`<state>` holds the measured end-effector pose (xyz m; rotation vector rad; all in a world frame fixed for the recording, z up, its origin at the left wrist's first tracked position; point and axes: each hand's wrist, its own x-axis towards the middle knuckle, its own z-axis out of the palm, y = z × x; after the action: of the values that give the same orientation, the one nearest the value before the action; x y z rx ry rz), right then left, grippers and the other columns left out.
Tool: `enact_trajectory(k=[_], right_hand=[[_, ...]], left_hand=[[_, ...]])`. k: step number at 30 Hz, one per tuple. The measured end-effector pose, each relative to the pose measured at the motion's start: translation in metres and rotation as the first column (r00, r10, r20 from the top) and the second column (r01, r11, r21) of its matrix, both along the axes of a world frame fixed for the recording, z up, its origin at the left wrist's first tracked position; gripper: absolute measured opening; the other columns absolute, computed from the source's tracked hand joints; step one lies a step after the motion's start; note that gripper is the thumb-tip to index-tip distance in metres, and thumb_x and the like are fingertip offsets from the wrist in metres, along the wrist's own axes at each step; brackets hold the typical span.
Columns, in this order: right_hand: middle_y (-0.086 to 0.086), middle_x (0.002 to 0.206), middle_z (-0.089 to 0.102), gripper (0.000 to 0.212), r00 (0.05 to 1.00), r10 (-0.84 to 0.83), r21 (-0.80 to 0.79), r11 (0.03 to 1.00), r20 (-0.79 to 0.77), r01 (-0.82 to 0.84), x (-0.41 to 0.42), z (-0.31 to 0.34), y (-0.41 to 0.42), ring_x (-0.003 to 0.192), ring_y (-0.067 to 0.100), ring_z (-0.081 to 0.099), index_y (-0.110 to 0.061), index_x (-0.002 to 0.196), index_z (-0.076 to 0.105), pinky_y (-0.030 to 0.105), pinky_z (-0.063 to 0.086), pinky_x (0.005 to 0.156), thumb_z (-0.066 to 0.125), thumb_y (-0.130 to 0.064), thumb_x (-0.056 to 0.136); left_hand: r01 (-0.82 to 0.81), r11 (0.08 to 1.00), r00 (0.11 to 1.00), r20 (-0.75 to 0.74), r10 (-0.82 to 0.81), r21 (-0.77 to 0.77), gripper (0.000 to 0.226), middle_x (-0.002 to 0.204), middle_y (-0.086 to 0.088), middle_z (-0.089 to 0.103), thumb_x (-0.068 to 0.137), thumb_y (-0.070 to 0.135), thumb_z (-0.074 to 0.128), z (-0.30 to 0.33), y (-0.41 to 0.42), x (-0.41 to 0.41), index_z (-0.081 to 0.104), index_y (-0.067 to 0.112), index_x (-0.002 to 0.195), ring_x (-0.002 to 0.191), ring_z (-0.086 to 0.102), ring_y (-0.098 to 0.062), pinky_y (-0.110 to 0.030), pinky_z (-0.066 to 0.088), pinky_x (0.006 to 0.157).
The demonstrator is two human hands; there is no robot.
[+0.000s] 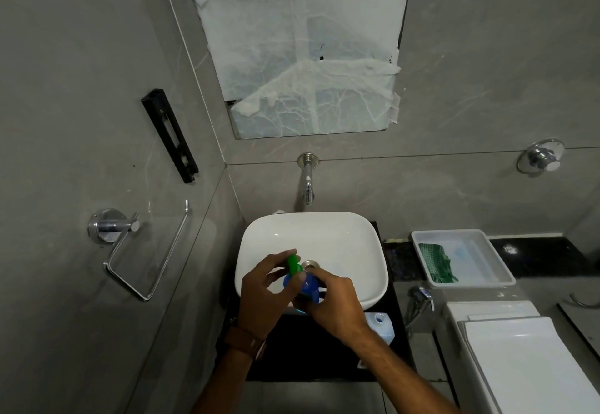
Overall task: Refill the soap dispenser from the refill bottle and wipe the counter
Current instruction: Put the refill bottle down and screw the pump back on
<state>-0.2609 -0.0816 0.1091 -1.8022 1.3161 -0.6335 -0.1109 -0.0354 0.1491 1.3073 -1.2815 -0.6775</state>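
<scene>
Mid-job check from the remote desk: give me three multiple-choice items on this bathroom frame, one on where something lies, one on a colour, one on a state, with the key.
1. Where does the green cloth lie?
A. In the white tray on the counter, right of the basin
B. On the towel ring
C. In the basin

2. What colour is the cap held in the left hand?
A. Red
B. Green
C. White

3. What is the state of the tap?
A. Running hard
B. Covered by a cloth
C. No water visible from it

Key:
1 A, the cloth sits in the tray's left part, beside the basin.
2 B, the green cap shows between the left fingers, above the blue bottle in the grip of the right hand.
3 C, no stream falls from the spout to the basin.
</scene>
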Motion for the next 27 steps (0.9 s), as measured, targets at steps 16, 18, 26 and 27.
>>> enact_trajectory(k=[16, 18, 26, 27], right_hand=[[-0.004, 0.127, 0.072, 0.057, 0.998, 0.059, 0.009, 0.998, 0.025, -0.059, 0.02, -0.018, 0.008, 0.112, 0.015, 0.068, -0.026, 0.132, 0.064, 0.031, 0.057, 0.102, 0.088, -0.032, 0.08], [-0.006, 0.123, 0.073, 0.058, 0.996, 0.076, 0.009, 0.997, 0.046, -0.076, 0.025, -0.022, 0.01, 0.108, 0.013, 0.069, -0.025, 0.13, 0.065, 0.028, 0.059, 0.097, 0.09, -0.032, 0.077], [-0.005, 0.111, 0.078, 0.052, 0.984, 0.178, 0.017, 0.984, 0.015, -0.178, 0.059, -0.057, 0.015, 0.095, 0.007, 0.071, -0.024, 0.122, 0.073, 0.029, 0.061, 0.088, 0.086, -0.019, 0.072], [-0.005, 0.108, 0.078, 0.049, 0.984, 0.18, 0.019, 0.984, 0.0, -0.18, 0.065, -0.063, 0.015, 0.092, 0.007, 0.071, -0.026, 0.12, 0.073, 0.029, 0.061, 0.085, 0.085, -0.02, 0.072]], left_hand=[[0.002, 0.997, 1.0, -0.023, 0.0, 0.083, 0.04, 0.117, 0.006, 0.069, 0.085, 0.012, 0.073, -0.008, 0.018, 0.02, 0.064, 0.029, 0.12, 0.112, 0.065, -0.013, -0.024, 0.057, 0.084], [-0.014, 0.995, 1.0, -0.017, 0.015, 0.103, 0.046, 0.12, 0.006, 0.067, 0.079, 0.026, 0.076, -0.016, 0.023, 0.026, 0.063, 0.024, 0.123, 0.112, 0.065, -0.014, -0.025, 0.057, 0.085], [-0.163, 0.921, 0.985, 0.01, 0.171, 0.354, 0.042, 0.119, 0.004, 0.066, 0.08, 0.019, 0.079, -0.093, 0.055, 0.059, 0.063, 0.022, 0.12, 0.11, 0.063, -0.005, -0.028, 0.055, 0.093], [-0.18, 0.902, 0.98, -0.009, 0.2, 0.392, 0.043, 0.119, 0.004, 0.066, 0.082, 0.018, 0.077, -0.101, 0.058, 0.062, 0.063, 0.022, 0.122, 0.11, 0.063, -0.005, -0.025, 0.055, 0.092]])
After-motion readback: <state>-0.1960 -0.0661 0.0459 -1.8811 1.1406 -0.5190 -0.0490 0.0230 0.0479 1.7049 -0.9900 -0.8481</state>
